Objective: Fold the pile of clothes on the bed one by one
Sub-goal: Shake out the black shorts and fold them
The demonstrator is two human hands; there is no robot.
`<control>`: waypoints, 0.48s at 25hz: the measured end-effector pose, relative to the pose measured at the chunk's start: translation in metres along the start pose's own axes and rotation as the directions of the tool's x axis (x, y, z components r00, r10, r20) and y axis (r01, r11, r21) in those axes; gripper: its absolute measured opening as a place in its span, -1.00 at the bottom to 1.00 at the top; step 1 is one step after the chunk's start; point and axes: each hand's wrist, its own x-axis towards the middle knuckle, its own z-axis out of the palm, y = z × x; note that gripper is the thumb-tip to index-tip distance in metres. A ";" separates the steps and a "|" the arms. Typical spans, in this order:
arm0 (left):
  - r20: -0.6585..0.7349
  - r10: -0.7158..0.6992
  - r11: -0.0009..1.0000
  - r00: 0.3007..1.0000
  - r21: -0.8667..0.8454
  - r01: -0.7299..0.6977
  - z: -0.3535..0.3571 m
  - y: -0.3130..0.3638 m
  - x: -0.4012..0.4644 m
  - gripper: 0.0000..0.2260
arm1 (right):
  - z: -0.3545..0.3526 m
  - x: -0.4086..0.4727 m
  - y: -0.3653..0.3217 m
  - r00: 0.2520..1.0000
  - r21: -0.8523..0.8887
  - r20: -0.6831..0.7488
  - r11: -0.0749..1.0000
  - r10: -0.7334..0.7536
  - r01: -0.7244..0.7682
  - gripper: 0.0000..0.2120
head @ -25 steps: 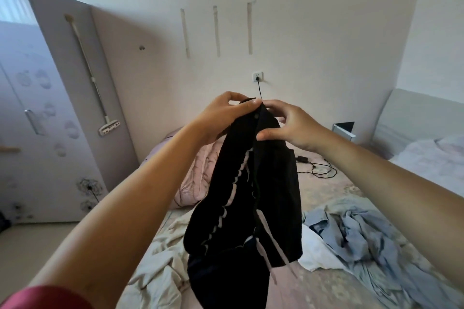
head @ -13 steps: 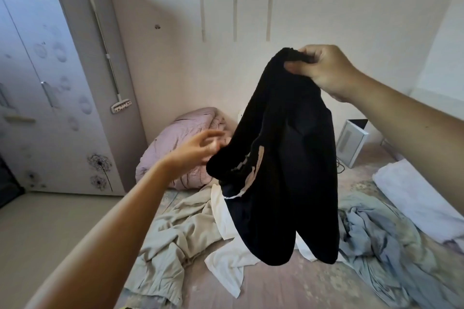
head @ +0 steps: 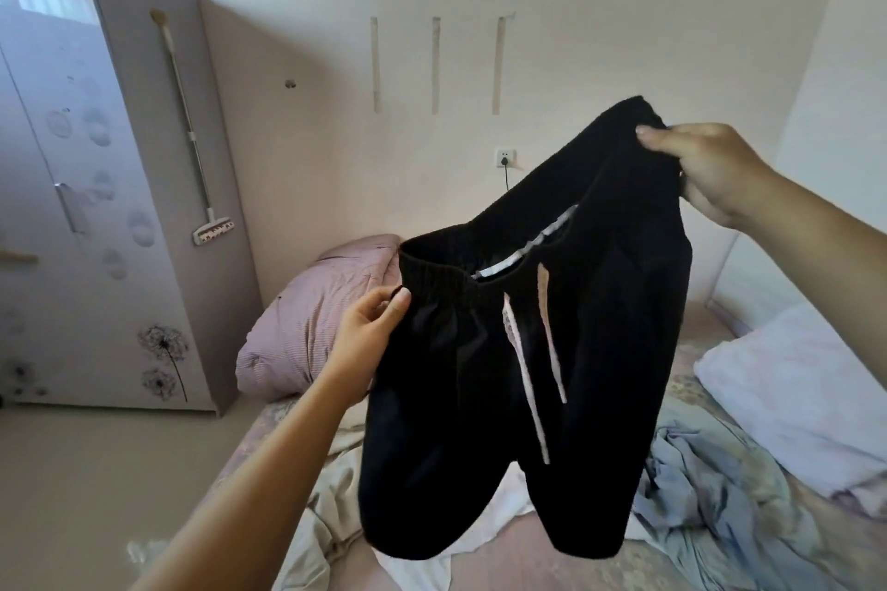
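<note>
While both hands hold it up in the air above the bed (head: 504, 557), a pair of black shorts (head: 504, 379) hangs by its waistband. The left hand (head: 372, 341) pinches the gathered elastic waistband at its lower left end, thumb on the front of the fabric. The right hand (head: 705, 173) grips the other end of the waistband higher up, fingers curled over the bunched cloth, so the waistband slopes upward to the right. Two pale drawstrings (head: 528, 374) dangle down the front, and a light strip shows inside the open waist. Both leg openings hang free, clear of the bedding.

Below, on the patterned bed cover, lie a cream garment (head: 331, 494), a white garment (head: 480, 528) and a crumpled pale blue garment (head: 720, 494). A pink quilt (head: 312, 326) is bundled at the far end, and a white pillow (head: 792, 398) sits at the right. A wardrobe (head: 72, 206) with dandelion decals stands at the left, a long-handled mop (head: 192, 134) hanging on its side panel. A wall socket (head: 505, 157) with a cord plugged in is on the back wall.
</note>
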 end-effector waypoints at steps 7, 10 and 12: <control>0.046 0.001 1.000 0.999 0.017 -0.002 0.002 0.070 0.037 -0.79 | -0.044 -0.016 0.019 1.000 -0.056 0.018 0.998 0.013 -0.012 -0.78; 0.076 -0.005 1.000 0.997 -0.007 0.006 0.000 0.086 0.049 -0.82 | -0.055 -0.020 0.021 0.998 -0.186 0.059 0.983 0.004 0.007 -0.74; 0.112 0.030 0.998 0.993 -0.056 -0.024 0.001 0.094 0.053 -0.95 | -0.057 -0.022 0.020 0.998 -0.198 0.063 0.980 0.007 0.006 -0.79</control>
